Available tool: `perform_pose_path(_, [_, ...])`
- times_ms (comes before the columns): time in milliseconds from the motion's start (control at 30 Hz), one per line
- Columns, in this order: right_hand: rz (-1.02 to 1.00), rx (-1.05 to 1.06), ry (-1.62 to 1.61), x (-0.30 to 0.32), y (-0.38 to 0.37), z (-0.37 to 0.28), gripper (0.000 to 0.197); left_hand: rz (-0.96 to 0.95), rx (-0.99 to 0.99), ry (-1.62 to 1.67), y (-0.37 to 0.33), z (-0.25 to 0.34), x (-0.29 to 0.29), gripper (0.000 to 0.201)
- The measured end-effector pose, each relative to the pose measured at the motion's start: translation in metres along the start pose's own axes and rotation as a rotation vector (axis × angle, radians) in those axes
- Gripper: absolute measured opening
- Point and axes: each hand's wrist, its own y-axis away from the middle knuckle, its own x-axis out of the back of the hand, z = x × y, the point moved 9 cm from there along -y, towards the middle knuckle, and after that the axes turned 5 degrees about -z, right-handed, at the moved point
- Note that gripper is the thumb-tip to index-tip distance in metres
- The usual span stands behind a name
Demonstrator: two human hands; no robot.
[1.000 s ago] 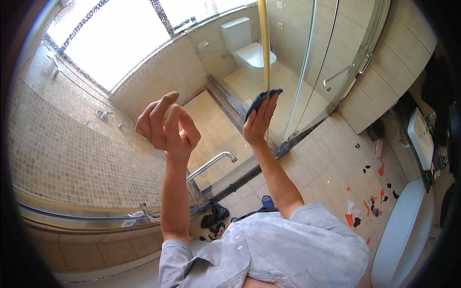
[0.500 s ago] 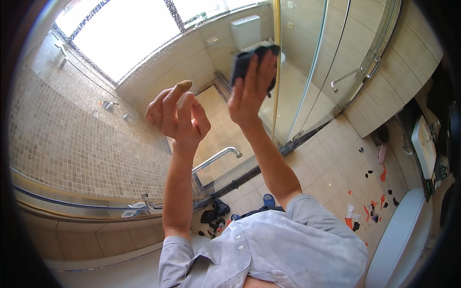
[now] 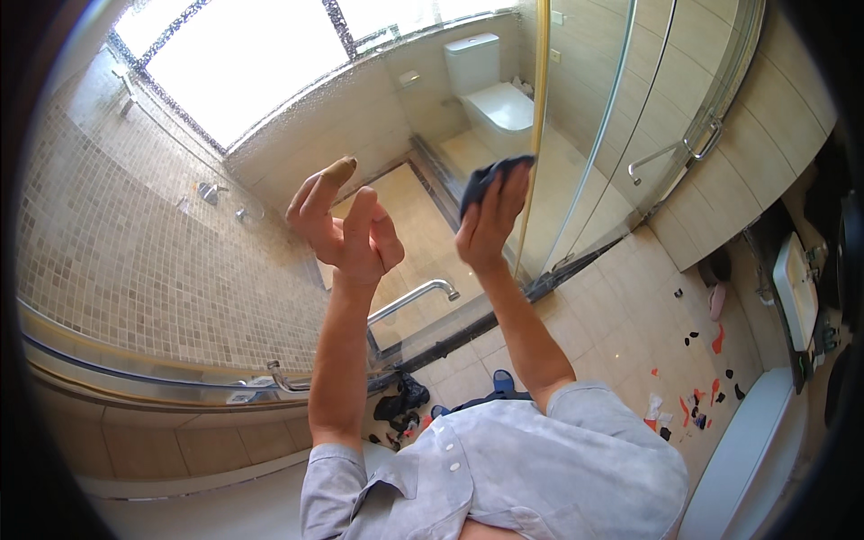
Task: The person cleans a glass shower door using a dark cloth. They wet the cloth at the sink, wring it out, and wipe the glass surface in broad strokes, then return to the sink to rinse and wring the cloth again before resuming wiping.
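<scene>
Right hand (image 3: 490,216): fingers nearly straight and side by side, holding the dark cloth (image 3: 478,187) spread under them, back of the hand in view.
Dark cloth: on the far side of the right fingers and just left of the gold strip (image 3: 540,99); its long axis slants up and rightward to that strip. Whether it touches the strip or stops short is hard to tell from here.
Nearer hand: the right; the left sits well left of both cloth and strip.
Left hand (image 3: 346,225): raised, fingers loosely curled and parted, grasping nothing; one wears a tan cover (image 3: 342,168).
Right forearm (image 3: 531,337): reaches up and leftward from below the strip's foot.
Left forearm (image 3: 342,360): almost upright, well left of the strip.
Metal handle (image 3: 414,300): left of the strip's foot, between the forearms.
Toilet (image 3: 504,106): just left of the strip's upper part.
Glass pane (image 3: 565,135): right of the strip.
Orange scrap (image 3: 718,339): on the tiled floor (image 3: 612,324), well right of the strip's foot.
Blue sandal (image 3: 504,382): below the strip's foot.
</scene>
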Motion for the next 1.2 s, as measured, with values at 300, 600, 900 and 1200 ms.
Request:
perform_pose_path(300, [0.216, 0.138, 0.104, 0.043, -0.194, -0.028, 0.057, -0.07, 0.027, -0.091, -0.005, 0.005, -0.008, 0.012])
perform_pose_path(600, [0.264, -0.253, 0.053, 0.046, -0.162, 0.059, 0.061, -0.155, 0.088, 0.109, -0.032, 0.044, -0.026, 0.006])
perform_pose_path(900, [0.229, -0.694, -0.009, 0.006, 0.035, 0.152, 0.061, -0.31, 0.086, 0.233, -0.011, 0.077, -0.105, 0.017])
perform_pose_path(1200, [0.25, -0.083, 0.011, 0.062, -0.205, 0.047, 0.057, -0.308, 0.008, 0.227, 0.001, 0.073, -0.108, 0.016])
